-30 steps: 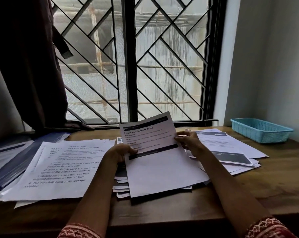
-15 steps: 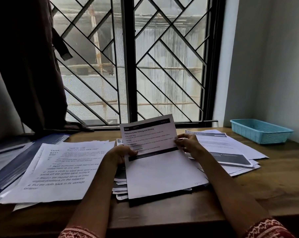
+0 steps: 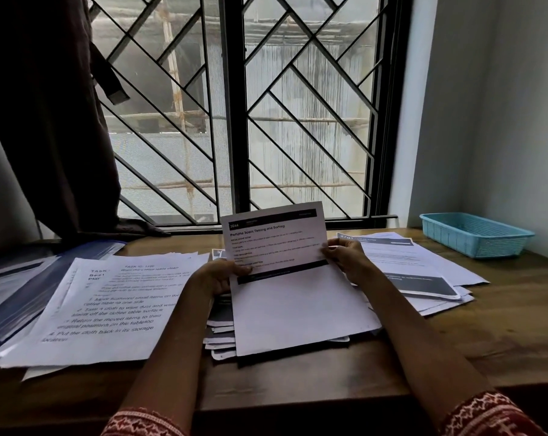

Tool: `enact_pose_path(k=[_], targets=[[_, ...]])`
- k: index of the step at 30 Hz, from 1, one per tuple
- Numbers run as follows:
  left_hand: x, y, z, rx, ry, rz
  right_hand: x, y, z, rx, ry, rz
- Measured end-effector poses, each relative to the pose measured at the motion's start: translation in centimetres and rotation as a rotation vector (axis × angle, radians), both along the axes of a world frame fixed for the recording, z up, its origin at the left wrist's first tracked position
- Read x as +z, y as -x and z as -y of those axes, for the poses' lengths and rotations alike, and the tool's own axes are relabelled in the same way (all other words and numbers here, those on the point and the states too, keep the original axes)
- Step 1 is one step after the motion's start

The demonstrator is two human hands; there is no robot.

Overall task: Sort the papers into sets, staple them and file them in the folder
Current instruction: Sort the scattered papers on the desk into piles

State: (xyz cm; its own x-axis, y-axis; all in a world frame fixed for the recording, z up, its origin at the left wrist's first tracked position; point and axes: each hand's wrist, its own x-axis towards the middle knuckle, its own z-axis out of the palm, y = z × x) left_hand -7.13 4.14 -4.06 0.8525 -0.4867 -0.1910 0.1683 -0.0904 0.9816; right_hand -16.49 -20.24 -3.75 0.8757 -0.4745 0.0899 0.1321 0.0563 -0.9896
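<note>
Head view: little changed over the last second, printed sheet (image 3: 276, 243) still raised off the centre pile (image 3: 298, 316), so still sorting. Left hand (image 3: 217, 276) pinching its left edge, right hand (image 3: 345, 258) pinching its right edge. Blue folder (image 3: 24, 297) far left, untouched.
</note>
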Motion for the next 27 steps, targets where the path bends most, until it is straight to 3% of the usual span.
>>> enact_pose_path(k=[8,13,16,22,27], targets=[[0.1,0.4,-0.2,-0.011,0.007,-0.015,0.3,0.0,0.0,-0.083,-0.054,0.08],[-0.2,0.7,0.1,0.321,0.209,0.178,1.2,0.5,-1.5,0.073,0.181,-0.013],[-0.1,1.2,-0.6,0.452,0.256,0.276,1.5,0.1,-3.2,0.115,0.211,0.037],[1.4,1.7,-6.9,0.568,0.251,0.303,3.7,-1.5,-8.0,-0.039,0.205,0.143],[2.6,1.4,-15.6,0.721,0.126,0.38,5.5,-3.9,-14.4,-0.024,0.21,0.166]])
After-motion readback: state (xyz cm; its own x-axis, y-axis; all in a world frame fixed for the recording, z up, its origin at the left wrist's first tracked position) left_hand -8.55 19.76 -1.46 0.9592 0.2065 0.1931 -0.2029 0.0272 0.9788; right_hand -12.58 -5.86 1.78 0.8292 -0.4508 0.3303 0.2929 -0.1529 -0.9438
